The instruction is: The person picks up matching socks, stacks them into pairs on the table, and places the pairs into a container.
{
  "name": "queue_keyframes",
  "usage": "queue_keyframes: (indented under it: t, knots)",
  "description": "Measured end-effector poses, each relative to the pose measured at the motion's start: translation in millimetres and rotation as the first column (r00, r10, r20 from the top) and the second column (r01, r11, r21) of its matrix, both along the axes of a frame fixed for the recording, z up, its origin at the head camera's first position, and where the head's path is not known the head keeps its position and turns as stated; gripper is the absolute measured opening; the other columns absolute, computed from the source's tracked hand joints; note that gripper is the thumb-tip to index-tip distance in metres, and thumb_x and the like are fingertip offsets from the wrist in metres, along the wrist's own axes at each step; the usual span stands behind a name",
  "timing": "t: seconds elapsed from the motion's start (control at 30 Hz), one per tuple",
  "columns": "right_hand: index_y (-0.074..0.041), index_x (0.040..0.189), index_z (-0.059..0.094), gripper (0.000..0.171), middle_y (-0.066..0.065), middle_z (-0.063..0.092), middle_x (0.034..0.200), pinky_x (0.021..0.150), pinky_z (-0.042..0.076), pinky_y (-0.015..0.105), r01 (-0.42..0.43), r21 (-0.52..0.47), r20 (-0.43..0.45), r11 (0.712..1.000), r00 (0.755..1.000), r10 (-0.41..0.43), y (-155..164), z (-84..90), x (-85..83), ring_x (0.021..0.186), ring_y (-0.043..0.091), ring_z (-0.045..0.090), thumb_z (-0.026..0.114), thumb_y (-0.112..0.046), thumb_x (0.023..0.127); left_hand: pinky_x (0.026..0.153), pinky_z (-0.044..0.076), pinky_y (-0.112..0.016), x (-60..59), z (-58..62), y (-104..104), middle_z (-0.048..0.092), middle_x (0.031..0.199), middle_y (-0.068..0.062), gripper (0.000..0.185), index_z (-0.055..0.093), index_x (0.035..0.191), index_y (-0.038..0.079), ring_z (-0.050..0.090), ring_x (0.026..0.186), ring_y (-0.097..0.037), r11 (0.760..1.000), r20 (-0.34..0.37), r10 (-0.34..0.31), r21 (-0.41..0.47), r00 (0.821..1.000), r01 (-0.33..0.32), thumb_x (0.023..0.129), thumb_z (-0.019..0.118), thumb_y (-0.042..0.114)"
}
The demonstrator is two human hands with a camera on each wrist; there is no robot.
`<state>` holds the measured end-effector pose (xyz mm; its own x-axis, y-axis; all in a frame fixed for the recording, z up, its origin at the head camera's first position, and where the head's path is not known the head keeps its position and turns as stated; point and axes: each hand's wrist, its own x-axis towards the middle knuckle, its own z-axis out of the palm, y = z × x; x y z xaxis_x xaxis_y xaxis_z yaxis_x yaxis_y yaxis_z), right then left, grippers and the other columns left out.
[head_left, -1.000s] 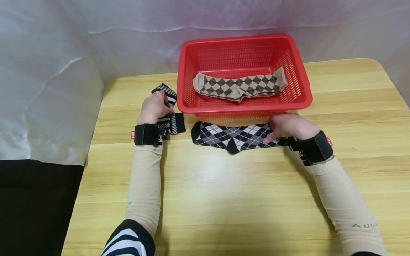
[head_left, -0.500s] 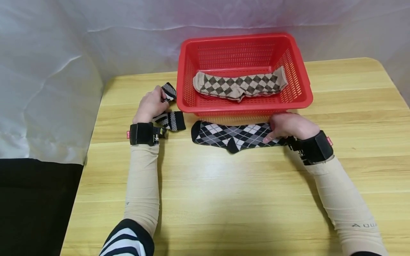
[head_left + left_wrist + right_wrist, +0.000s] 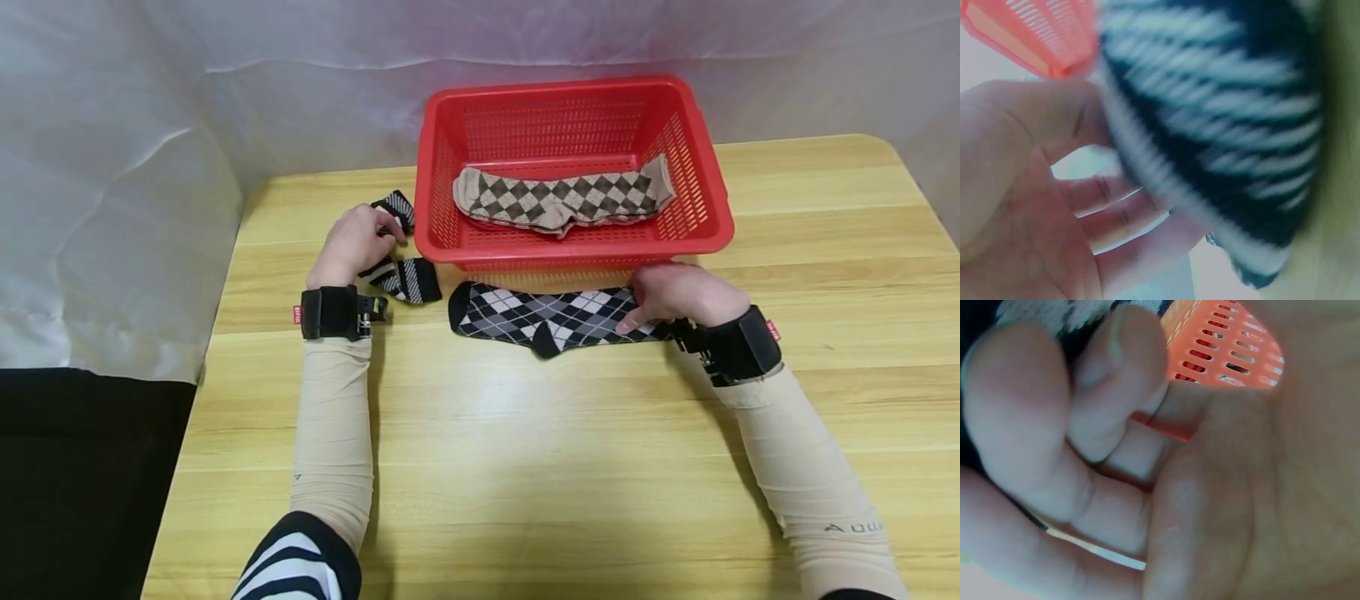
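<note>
A black-and-white striped sock (image 3: 416,279) lies in a bent shape left of the basket. My left hand (image 3: 358,243) holds its middle; in the left wrist view the striped fabric (image 3: 1210,112) bulges between thumb and fingers, blurred. My right hand (image 3: 686,292) grips the right end of a black, grey and white argyle sock (image 3: 517,317) lying flat in front of the basket. In the right wrist view the fingers (image 3: 1029,412) are curled, with dark fabric at the upper left. The gripped end of this sock is hidden under the hand.
A red plastic basket (image 3: 570,257) stands at the back of the wooden table (image 3: 525,467), just behind the argyle sock. Beige-and-brown argyle socks (image 3: 562,200) lie inside it. A pale cloth (image 3: 525,42) hangs behind the table.
My left hand has shifted slightly left, and its fingers have changed position on the striped sock, whose near end has moved a little away from me. The right hand has stayed put.
</note>
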<state>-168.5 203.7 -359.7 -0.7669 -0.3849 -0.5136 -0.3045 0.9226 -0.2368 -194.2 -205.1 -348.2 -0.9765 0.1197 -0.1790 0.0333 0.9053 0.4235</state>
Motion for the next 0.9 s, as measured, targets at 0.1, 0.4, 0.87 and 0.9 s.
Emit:
queue_keyframes:
  t: [0.1,0.4,0.87,0.9]
  knots:
    - [-0.009,0.079,0.055,0.047,0.004,0.051,0.076,0.061,0.041,0.03,0.001,0.014,0.015,1.0,1.0,-0.001,0.0,-0.3,-0.4,0.067,0.019,0.051,0.082,-0.047,0.074,0.091,0.046,-0.048,0.4,-0.6,0.2,0.067,0.112,-0.018,0.015,0.071,0.096,0.005,0.059,0.105,-0.033,0.999,0.005,0.018,-0.038,1.0,-0.018,0.088,0.062,0.014]
    - [-0.009,0.076,0.055,0.046,0.003,0.051,0.073,0.06,0.041,0.029,-0.003,0.021,0.026,1.0,1.0,0.002,0.1,0.1,-0.5,0.065,0.018,0.05,0.082,-0.046,0.074,0.078,0.046,-0.044,1.8,0.8,1.3,0.061,0.099,-0.018,0.011,0.055,0.094,0.004,0.058,0.091,-0.033,0.992,-0.03,0.116,-0.041,0.993,-0.117,0.089,0.062,0.011]
    - [-0.009,0.08,0.055,0.047,0.005,0.051,0.08,0.064,0.042,0.031,-0.002,0.0,-0.01,1.0,1.0,0.002,0.0,-0.8,-0.2,0.07,0.02,0.051,0.083,-0.046,0.074,0.081,0.047,-0.046,0.6,-1.7,-0.2,0.065,0.107,-0.023,0.021,0.06,0.109,0.0,0.059,0.093,-0.034,0.99,-0.013,0.141,-0.027,0.99,-0.141,0.095,0.055,0.014]
    - [-0.009,0.081,0.055,0.047,0.006,0.051,0.081,0.065,0.042,0.031,0.001,-0.002,-0.014,1.0,1.0,-0.001,0.1,-1.0,0.0,0.071,0.02,0.051,0.084,-0.045,0.074,0.081,0.047,-0.046,0.4,-2.1,-0.4,0.065,0.107,-0.023,0.022,0.061,0.11,-0.001,0.059,0.094,-0.034,0.989,-0.025,0.145,-0.021,0.989,-0.145,0.096,0.054,0.015]
